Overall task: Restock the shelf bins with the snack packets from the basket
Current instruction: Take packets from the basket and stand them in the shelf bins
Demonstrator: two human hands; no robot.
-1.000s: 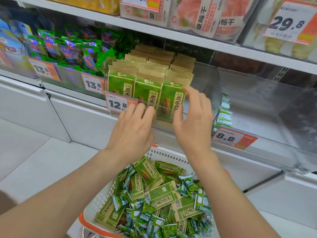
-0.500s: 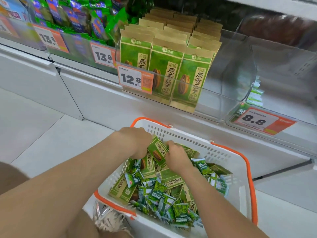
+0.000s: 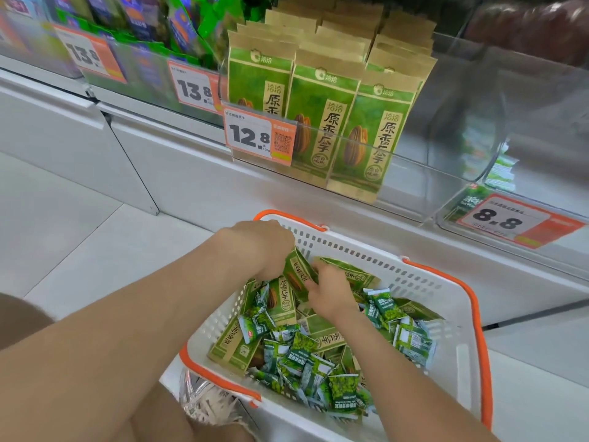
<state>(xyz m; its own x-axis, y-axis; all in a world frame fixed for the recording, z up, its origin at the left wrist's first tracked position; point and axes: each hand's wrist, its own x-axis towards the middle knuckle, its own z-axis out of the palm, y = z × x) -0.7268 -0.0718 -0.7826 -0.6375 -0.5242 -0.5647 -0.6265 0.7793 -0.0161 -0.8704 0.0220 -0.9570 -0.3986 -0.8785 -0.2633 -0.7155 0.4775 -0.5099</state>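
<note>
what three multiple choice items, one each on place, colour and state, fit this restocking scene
1. Where are the left hand and right hand? A on a shelf B in the basket C on the floor
2. Basket rim colour? A blue B black C orange
3. Front packets in the 12.8 bin? A upright B lying flat C spilled
Answers: B, both hold a seed packet inside it; C, the rim is orange; A, they stand upright.
</note>
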